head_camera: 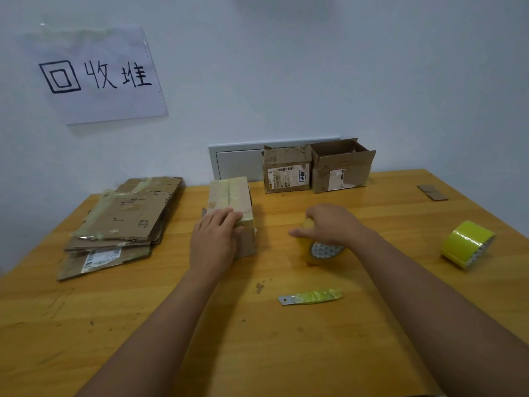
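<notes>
A small cardboard box (239, 196), wrapped in yellowish tape, stands on the wooden table (257, 339) just left of centre. My left hand (214, 239) lies flat on its near top edge, fingers straight. My right hand (332, 224) grips a roll of yellow tape (320, 252) that stands on the table to the right of the box; the fingers curl over the roll's top and hide much of it.
A blade with a tape-wrapped handle (310, 296) lies near centre. A second yellow tape roll (466, 243) sits at the right. Flattened cardboard (123, 222) is stacked at the left. Two worn boxes (287, 169) (342, 164) stand against the wall. Small cardboard scraps (432, 192) lie far right.
</notes>
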Motion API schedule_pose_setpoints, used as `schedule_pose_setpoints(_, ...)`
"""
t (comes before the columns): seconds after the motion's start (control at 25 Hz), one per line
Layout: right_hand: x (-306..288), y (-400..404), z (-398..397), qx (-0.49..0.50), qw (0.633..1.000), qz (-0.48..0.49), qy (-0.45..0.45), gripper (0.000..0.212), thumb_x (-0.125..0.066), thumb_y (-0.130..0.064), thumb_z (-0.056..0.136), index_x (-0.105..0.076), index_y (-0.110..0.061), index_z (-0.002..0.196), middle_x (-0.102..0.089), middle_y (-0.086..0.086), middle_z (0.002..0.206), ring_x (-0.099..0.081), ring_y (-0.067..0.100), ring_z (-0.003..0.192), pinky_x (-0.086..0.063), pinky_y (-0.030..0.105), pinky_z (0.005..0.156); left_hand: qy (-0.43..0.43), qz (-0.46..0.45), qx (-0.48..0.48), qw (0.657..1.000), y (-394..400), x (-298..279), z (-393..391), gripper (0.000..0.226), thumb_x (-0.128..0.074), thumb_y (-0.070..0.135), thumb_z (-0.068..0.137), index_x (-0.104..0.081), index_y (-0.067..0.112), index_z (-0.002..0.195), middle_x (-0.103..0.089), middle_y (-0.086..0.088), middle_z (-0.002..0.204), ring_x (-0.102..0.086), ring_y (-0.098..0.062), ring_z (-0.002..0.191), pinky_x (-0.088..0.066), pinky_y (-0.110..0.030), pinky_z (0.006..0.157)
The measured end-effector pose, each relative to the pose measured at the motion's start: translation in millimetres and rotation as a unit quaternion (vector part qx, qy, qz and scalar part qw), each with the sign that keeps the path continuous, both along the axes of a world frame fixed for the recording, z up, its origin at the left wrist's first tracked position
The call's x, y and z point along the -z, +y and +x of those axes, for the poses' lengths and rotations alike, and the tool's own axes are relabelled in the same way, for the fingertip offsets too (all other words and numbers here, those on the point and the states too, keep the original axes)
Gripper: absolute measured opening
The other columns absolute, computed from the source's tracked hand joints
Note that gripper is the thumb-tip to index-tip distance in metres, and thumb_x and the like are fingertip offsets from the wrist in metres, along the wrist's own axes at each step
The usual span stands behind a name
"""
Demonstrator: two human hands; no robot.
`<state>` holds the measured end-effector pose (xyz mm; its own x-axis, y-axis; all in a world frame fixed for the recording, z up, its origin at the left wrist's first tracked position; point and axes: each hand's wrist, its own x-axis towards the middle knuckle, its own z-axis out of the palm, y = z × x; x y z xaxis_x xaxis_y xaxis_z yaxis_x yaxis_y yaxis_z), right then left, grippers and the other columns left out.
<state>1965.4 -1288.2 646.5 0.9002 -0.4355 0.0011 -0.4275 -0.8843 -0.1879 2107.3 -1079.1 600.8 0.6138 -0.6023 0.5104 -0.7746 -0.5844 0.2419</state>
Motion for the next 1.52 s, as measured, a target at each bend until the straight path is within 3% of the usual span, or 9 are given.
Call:
schedule_pose_setpoints(0.08, -0.8, -5.4, -3.6, 0.017, 1.000, 0.020, -0.012, 0.060, -0.060, -0.062, 0.085, -0.060, -0.015, 0.122, -0.060, 0.000, 0.108, -0.054, 0.021, 0.102, -0.044, 0.030, 0.075, -0.005, -0.011, -0.004, 1.000, -0.3, 0.5, 0.2, 0.030, -0.056, 0.030, 0.098, -0.062, 0.021, 0.125, -0.058, -0.003, 0.135, -0.048, -0.026, 0.126, -0.038, -0.042, 0.104)
schedule_pose_setpoints(0.2, -1.5, -12.6, -9.1, 0.029, 0.993, 0.092, -0.064, 0.039, -0.068, -0.052, 0.083, -0.062, -0.014, 0.087, -0.051, -0.004, 0.078, -0.050, 0.019, 0.082, -0.033, 0.029, 0.059, 0.002, -0.013, -0.005, 1.000, -1.2, 2.1, 0.2, 0.031, -0.056, 0.030, 0.097, -0.062, 0.021, 0.126, -0.057, -0.002, 0.134, -0.048, -0.025, 0.125, -0.038, -0.041, 0.103)
schedule_pose_setpoints(0.48, 5.0, -11.2, -11.6, 0.017, 0.984, 0.131, -0.117, 0.037, -0.071, -0.047, 0.083, -0.060, -0.013, 0.076, -0.051, 0.001, 0.072, -0.047, 0.017, 0.072, -0.032, 0.033, 0.060, -0.033, 0.021, -0.029, 0.999, -3.9, -3.1, -8.4, 0.039, -0.057, 0.035, 0.096, -0.052, 0.022, 0.133, -0.048, -0.007, 0.143, -0.042, -0.027, 0.132, -0.029, -0.042, 0.110)
schedule_pose_setpoints(0.6, 6.8, -11.5, -13.2, 0.014, 0.986, 0.122, -0.116, 0.037, -0.069, -0.049, 0.084, -0.061, -0.013, 0.080, -0.055, 0.002, 0.075, -0.050, 0.017, 0.074, -0.034, 0.033, 0.060, -0.112, -0.019, 0.108, 0.988, -16.7, 5.6, -39.4, 0.034, -0.058, 0.017, 0.094, -0.058, 0.012, 0.128, -0.059, -0.011, 0.125, -0.057, -0.028, 0.112, -0.047, -0.039, 0.091)
schedule_pose_setpoints(0.76, 8.7, -9.9, -17.6, 0.002, 0.986, 0.113, -0.119, 0.034, -0.068, -0.051, 0.084, -0.059, -0.018, 0.081, -0.056, -0.001, 0.077, -0.052, 0.017, 0.076, -0.038, 0.033, 0.063, 0.206, 0.142, 0.156, 0.956, -36.6, 25.2, -49.1, 0.038, -0.044, 0.027, 0.103, -0.048, 0.021, 0.140, -0.048, 0.002, 0.134, -0.052, -0.020, 0.118, -0.046, -0.033, 0.096)
schedule_pose_setpoints(0.92, 11.9, -9.8, -21.4, -0.011, 0.985, 0.113, -0.132, 0.037, -0.067, -0.051, 0.085, -0.063, -0.014, 0.088, -0.057, -0.001, 0.082, -0.052, 0.016, 0.078, -0.041, 0.034, 0.066, 0.298, 0.092, 0.128, 0.942, -43.4, 34.1, -36.7, 0.017, -0.053, 0.020, 0.100, -0.065, 0.016, 0.110, -0.058, 0.002, 0.113, -0.055, -0.016, 0.105, -0.042, -0.023, 0.080)
schedule_pose_setpoints(1.0, 11.3, -10.1, -22.2, -0.018, 0.984, 0.114, -0.137, 0.038, -0.067, -0.050, 0.085, -0.063, -0.013, 0.089, -0.058, 0.000, 0.083, -0.052, 0.016, 0.079, -0.042, 0.035, 0.067, 0.315, 0.063, 0.111, 0.941, -42.7, 31.2, -36.3, 0.011, -0.055, 0.017, 0.098, -0.065, 0.016, 0.094, -0.062, 0.004, 0.099, -0.058, -0.014, 0.092, -0.046, -0.023, 0.068)
schedule_pose_setpoints(1.28, 8.4, -6.7, -37.4, -0.062, 0.978, 0.068, -0.189, 0.031, -0.070, -0.048, 0.084, -0.059, -0.020, 0.091, -0.051, -0.008, 0.085, -0.047, 0.010, 0.081, -0.037, 0.026, 0.065, 0.201, 0.049, 0.109, 0.972, -13.4, 8.6, -47.6, 0.021, -0.045, 0.015, 0.100, -0.050, 0.025, 0.083, -0.055, 0.009, 0.087, -0.049, -0.013, 0.088, -0.043, -0.030, 0.073)
schedule_pose_setpoints(1.52, -28.4, 6.8, -35.9, -0.074, 0.962, 0.054, -0.258, 0.029, -0.071, -0.044, 0.084, -0.057, -0.022, 0.095, -0.055, -0.003, 0.093, -0.048, 0.014, 0.085, -0.038, 0.024, 0.064, 0.233, 0.048, 0.138, 0.961, 12.3, -64.6, -35.7, 0.005, -0.055, 0.024, 0.099, -0.058, 0.026, 0.096, -0.062, 0.009, 0.099, -0.055, -0.005, 0.088, -0.040, -0.018, 0.065)
